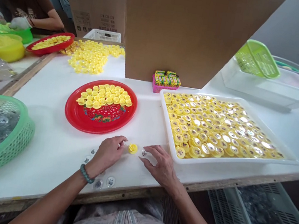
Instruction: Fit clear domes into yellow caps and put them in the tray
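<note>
A small yellow plastic cup-like piece (132, 148) rests on the white table between my two hands. My left hand (109, 152), with a beaded bracelet at the wrist, is just left of it; its fingers are bent, with thumb and index finger apart and nothing visible between them. Over on the right, my right hand (160, 163) has thumb and index finger at opposite edges of a small clear disc (144, 153) with a dark printed figure. More clear discs (110, 182) lie around my left wrist. Beyond my hands, a red tray (93, 126) carries rows of yellow pieces (107, 96).
A white tray (172, 139) full of yellow pieces with printed discs stands at right. At left is a green basket (24, 134) of clear parts. A pink basket (160, 89) of small packets stands before a cardboard panel (189, 35). A gloved co-worker (38, 5) sits at far left.
</note>
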`<state>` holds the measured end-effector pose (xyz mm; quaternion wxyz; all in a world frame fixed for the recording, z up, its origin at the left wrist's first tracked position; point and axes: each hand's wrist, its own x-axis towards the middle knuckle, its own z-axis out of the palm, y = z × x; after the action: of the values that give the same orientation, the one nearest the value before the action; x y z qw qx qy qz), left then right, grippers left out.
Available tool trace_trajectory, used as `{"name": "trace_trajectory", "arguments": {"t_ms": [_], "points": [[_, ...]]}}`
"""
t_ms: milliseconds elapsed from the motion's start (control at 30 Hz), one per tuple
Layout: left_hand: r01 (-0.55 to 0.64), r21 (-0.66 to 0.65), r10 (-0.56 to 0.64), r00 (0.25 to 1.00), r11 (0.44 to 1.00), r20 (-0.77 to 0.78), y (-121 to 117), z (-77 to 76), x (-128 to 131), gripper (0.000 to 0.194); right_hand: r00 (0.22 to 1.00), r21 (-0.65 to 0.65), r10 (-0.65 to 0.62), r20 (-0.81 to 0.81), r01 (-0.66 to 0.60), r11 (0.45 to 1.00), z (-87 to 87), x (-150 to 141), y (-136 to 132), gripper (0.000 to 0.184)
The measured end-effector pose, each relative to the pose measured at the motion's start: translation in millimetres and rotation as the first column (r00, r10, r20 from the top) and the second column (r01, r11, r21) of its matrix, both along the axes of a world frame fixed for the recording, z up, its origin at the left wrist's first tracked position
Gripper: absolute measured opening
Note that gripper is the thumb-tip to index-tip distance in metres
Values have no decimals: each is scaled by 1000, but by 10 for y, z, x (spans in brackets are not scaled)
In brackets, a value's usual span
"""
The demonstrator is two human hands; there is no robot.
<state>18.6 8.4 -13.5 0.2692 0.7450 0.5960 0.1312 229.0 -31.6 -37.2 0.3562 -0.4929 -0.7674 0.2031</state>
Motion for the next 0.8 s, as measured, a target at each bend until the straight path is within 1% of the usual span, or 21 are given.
{"name": "trace_trajectory", "arguments": {"t_ms": [100,133,200,300,433,633,800], "points": [[139,82,-148,982,987,115,135,-69,-80,43,997,-21,31,70,-30,999,0,-59,95,27],[172,88,-184,970,981,161,178,-105,-81,44,995,-30,43,94,-40,999,1,-88,135,27],[200,75,-212,948,977,236,240,-177,-59,43,986,-48,73,148,-67,997,4,-148,217,27],[210,39,-212,933,977,289,268,-258,-19,38,962,-73,128,242,-114,991,8,-218,320,26],[220,14,-211,914,975,345,244,-301,-10,34,916,-115,177,360,-145,983,11,-265,375,23],[173,-34,-143,898,984,417,200,-352,0,28,903,-160,122,412,-61,985,-8,-324,312,20],[117,-166,-18,862,979,507,170,-377,22,22,903,-190,59,426,25,982,-20,-367,277,20]]}}
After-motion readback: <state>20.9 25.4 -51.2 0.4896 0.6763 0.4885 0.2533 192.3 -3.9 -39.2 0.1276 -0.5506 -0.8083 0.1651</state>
